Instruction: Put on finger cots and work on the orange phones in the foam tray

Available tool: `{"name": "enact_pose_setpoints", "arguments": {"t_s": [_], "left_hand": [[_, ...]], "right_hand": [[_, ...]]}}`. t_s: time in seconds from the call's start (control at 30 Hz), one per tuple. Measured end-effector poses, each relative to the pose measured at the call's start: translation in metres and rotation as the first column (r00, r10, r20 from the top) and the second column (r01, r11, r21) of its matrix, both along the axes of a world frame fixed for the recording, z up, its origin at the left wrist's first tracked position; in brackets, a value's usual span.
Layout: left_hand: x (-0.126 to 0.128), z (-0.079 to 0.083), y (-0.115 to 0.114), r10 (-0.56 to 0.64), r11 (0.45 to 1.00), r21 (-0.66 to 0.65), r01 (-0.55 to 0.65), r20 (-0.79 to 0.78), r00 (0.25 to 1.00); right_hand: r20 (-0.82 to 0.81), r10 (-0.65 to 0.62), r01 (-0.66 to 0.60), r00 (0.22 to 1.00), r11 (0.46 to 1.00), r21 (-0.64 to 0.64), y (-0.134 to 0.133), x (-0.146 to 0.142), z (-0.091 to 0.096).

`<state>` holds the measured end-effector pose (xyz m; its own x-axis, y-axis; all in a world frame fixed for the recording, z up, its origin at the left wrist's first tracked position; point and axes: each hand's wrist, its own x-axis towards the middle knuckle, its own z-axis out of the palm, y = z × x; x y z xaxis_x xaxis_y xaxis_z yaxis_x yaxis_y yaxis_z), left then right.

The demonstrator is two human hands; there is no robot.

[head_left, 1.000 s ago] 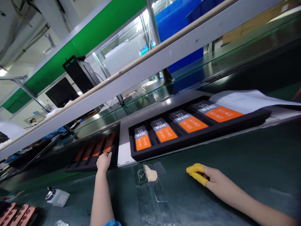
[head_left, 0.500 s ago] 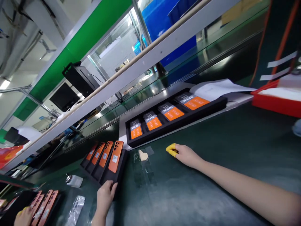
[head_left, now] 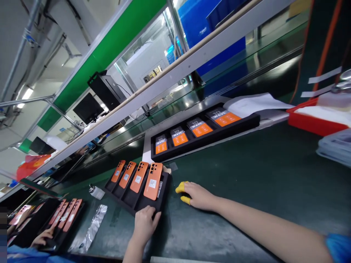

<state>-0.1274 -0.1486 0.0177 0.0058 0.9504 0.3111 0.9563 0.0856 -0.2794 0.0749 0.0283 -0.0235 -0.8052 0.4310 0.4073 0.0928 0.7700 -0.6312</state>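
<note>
My left hand [head_left: 145, 222] grips the near edge of a black foam tray [head_left: 123, 197], fingers bent over its rim. Several orange phones [head_left: 154, 182] lie in the tray's slots, camera side up, with white labels on their backs. My right hand [head_left: 199, 195] wears yellow finger cots on its thumb and a finger. It hovers just right of the tray with thumb and finger apart, holding nothing. Behind it, a second black tray [head_left: 175, 152] carries several phones [head_left: 200, 128] with screens or films printed "10 WAVE" in grey and orange.
White paper [head_left: 255, 104] lies at the far tray's right end. A red bin [head_left: 315, 122] and clear plastic trays [head_left: 336, 146] stand right. A small white bottle [head_left: 96, 192] and a clear plastic strip [head_left: 94, 226] lie left, near a co-worker's hand [head_left: 42, 236] at another phone tray [head_left: 59, 237].
My left hand has drawn the phone tray to the right, over the tape on the table. My right hand has come left and nearer, its thumb and finger opening wider.
</note>
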Motion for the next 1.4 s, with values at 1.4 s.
{"name": "enact_pose_setpoints", "arguments": {"t_s": [1.4], "left_hand": [[0.104, 0.022, 0.132, -0.163, 0.959, 0.096, -0.265, 0.956, -0.244]], "right_hand": [[-0.084, -0.366, 0.329, 0.927, 0.899, -0.288, 0.021, 0.009, -0.001]]}}
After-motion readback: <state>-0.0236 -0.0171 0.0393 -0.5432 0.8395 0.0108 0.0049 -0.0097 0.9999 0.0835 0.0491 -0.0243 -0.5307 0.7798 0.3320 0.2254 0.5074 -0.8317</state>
